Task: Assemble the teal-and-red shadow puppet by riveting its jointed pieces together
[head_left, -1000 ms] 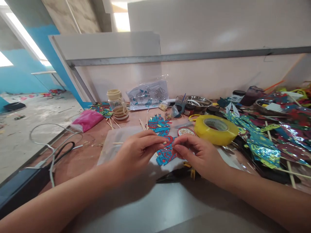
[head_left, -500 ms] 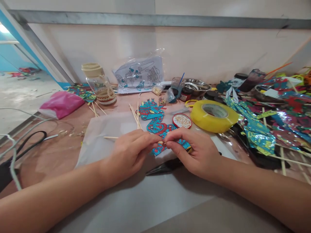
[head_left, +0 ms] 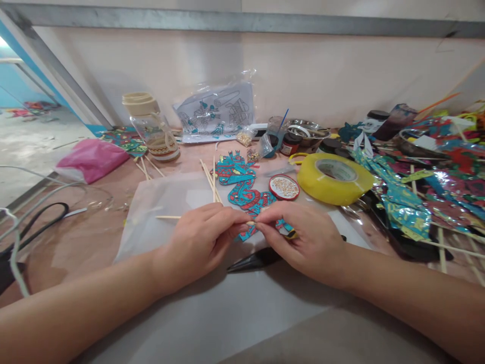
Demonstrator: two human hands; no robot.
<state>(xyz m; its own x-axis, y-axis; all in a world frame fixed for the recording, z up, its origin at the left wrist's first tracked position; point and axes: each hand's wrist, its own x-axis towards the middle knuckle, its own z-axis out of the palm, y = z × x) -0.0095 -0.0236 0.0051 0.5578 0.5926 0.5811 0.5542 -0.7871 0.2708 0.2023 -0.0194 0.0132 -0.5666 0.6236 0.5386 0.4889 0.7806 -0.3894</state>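
My left hand pinches a thin wooden stick, whose pointed end sticks out to the left and whose pale blunt end shows at the fingertips. Fingertips of my right hand are pressed together right at that blunt end; whatever they hold is too small to make out. Beneath and behind both hands lies a blue and red patterned cut-out figure, partly hidden. A red-rimmed lid of small beads sits just behind my right hand. Pliers with dark jaws lie under my right hand.
A yellow tape roll is right of the lid. Loose sticks lie behind my left hand. At the back stand a bottle and paint jars. Painted cut-outs pile up at right; a pink bag and cables are left.
My right fingertips have closed in nearer to the stick's blunt end, narrowing the gap between the hands. The camera view has shifted slightly.
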